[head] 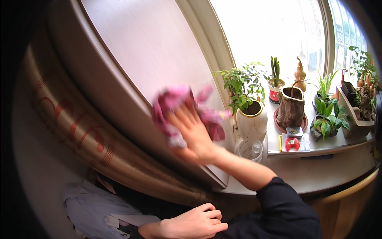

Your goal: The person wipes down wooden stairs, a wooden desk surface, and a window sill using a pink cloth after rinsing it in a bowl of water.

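My right hand (192, 139) presses a pink patterned cloth (173, 101) against the pale panel (149, 44) of a cabinet beside the window; hand and cloth are blurred. The cloth bunches around the fingers, and its loose folds spread to the right. Low in the picture, my left hand (195, 221) has its fingers curled in front of my body; nothing shows in it, though its palm is hidden.
Right of the cloth stand a white vase (252, 122) with a leafy plant, a clear plastic cup (250, 151), a trunk-shaped pot (291, 109) and a small red controller-shaped item (292, 144) on the windowsill (322, 149). A brown cylindrical bolster-like thing (125, 158) curves below the cabinet.
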Tool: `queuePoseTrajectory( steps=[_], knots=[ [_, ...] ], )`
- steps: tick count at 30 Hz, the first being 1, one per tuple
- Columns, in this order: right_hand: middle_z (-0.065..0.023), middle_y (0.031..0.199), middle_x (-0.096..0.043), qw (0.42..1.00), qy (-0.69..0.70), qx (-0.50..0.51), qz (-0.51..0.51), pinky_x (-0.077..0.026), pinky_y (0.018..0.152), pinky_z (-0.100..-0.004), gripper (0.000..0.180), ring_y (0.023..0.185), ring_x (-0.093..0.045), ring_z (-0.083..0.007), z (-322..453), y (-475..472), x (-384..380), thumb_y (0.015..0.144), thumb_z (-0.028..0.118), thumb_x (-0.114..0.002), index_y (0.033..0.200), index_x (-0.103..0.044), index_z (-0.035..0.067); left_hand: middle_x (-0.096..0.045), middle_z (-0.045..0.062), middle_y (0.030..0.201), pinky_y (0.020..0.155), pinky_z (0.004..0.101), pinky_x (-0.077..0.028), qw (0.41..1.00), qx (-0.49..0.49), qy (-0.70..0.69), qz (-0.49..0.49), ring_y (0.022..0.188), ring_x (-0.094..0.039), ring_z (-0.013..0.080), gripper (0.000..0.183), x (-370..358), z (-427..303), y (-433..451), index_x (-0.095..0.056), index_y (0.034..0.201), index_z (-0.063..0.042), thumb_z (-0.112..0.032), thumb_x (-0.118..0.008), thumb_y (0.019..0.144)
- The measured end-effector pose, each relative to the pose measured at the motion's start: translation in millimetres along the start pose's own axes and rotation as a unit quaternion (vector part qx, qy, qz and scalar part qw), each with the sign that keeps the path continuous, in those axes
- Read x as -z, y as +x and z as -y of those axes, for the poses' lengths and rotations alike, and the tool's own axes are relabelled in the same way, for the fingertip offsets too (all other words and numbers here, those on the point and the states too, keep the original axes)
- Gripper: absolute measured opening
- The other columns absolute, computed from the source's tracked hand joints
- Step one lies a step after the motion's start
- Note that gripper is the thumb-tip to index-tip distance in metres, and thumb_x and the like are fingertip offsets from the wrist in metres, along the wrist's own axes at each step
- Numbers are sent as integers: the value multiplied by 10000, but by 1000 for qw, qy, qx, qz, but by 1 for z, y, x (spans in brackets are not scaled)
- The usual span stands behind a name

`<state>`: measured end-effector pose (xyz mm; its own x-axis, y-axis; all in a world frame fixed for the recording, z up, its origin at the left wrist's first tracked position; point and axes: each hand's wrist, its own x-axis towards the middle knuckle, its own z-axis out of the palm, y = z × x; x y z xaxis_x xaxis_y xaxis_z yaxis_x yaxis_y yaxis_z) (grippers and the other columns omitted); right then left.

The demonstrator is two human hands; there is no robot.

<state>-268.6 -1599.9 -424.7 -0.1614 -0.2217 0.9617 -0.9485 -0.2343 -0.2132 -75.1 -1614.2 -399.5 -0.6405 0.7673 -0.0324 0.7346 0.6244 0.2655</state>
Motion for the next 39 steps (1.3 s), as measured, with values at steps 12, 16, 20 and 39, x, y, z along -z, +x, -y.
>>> queuePoseTrajectory(
  steps=[12,16,20,39],
  knots=[
    [-191,1282,-440,992,-32,-30,117,-198,1076,-515,563,1256,-350,-385,-8,-115,5,753,339,-546,1231,-492,47,-213,249,1446,1100,445,-183,787,172,317,-500,1363,-174,367,555,54,70,3,-245,1370,57,-171,-391,886],
    [-227,1392,-316,993,73,-2,88,-170,1092,-497,609,1338,-202,-418,-12,-35,11,787,319,-520,1298,-413,5,-47,236,1499,1121,441,-53,721,165,337,-583,1399,-42,341,713,69,116,18,-103,1420,70,-430,-271,940],
    [-234,1419,-276,990,81,97,59,-160,1103,-477,595,1355,-157,-423,-23,46,16,810,316,-502,1307,-400,5,-45,237,1499,1121,444,-45,703,134,298,-631,1400,-33,338,797,69,132,18,-81,1427,58,-549,-187,920],
    [-186,1483,-197,979,-99,-18,-178,-162,1102,-483,373,1379,-175,-324,-208,105,3,899,203,-443,1243,-482,65,58,250,1493,1121,447,-7,710,142,315,-613,1397,54,346,780,69,131,25,20,1418,72,-448,-286,923]
  ],
)
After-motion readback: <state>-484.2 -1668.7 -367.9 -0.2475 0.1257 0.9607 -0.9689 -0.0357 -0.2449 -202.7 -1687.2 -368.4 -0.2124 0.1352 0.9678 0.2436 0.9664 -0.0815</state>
